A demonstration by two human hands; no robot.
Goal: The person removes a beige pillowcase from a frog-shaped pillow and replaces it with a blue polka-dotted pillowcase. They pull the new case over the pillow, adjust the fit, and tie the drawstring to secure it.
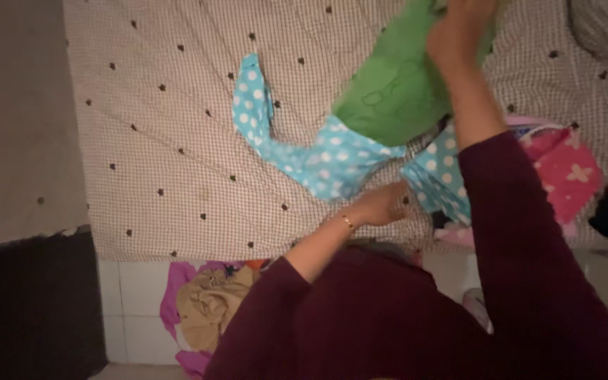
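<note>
Biggest risk we see: the green cloth [388,84] slips loose, since our right hand [459,32] only bunches its top edge up high. Our left hand [381,204] curls low by the blue dotted cloth [318,158], which droops from under the green onto the checked bed [177,141], so it could snag.

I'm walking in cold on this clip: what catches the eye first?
A green cloth at top centre, gripped by the right hand. Below it a turquoise polka-dot cloth trails across the checked bedsheet, with the left hand at its lower edge. A pink cloth lies right.
</note>
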